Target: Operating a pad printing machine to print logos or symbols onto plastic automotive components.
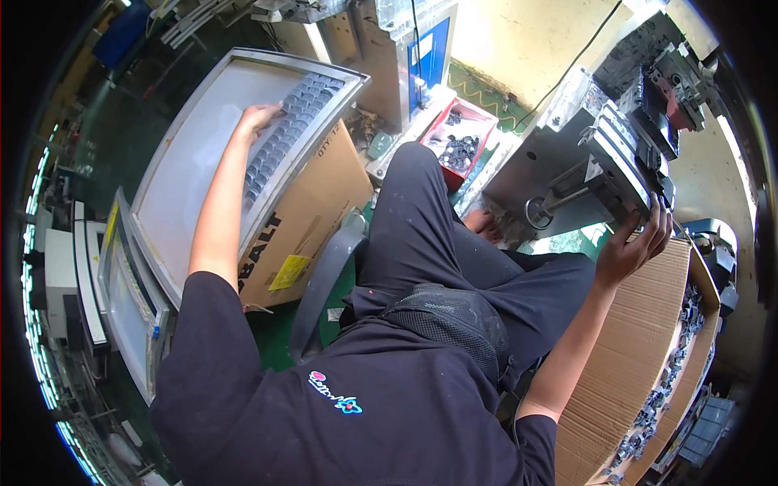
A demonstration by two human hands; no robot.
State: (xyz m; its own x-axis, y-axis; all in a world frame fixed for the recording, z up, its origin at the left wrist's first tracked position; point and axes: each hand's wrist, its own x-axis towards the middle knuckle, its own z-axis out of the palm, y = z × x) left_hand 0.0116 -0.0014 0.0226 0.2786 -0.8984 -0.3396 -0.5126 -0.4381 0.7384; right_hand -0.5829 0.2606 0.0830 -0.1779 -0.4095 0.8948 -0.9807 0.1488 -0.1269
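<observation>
My left hand (259, 120) reaches over a framed white tray (182, 154) at the left. Its fingers are drawn together at the edge of several rows of small dark grey parts (279, 142). What is between the fingertips, if anything, is too small to make out. On the right, my right hand (640, 241) rests its spread fingers against the lower edge of a metal fixture (620, 154) on a bench machine. No object shows in that hand.
The tray stands on a cardboard box (324, 190). Between my knees and the wall, a red-rimmed box (466, 130) holds small dark pieces. At my right stands a large carton (624, 340) with many dark parts along its side. A handwheel (538, 212) sticks out from the machine.
</observation>
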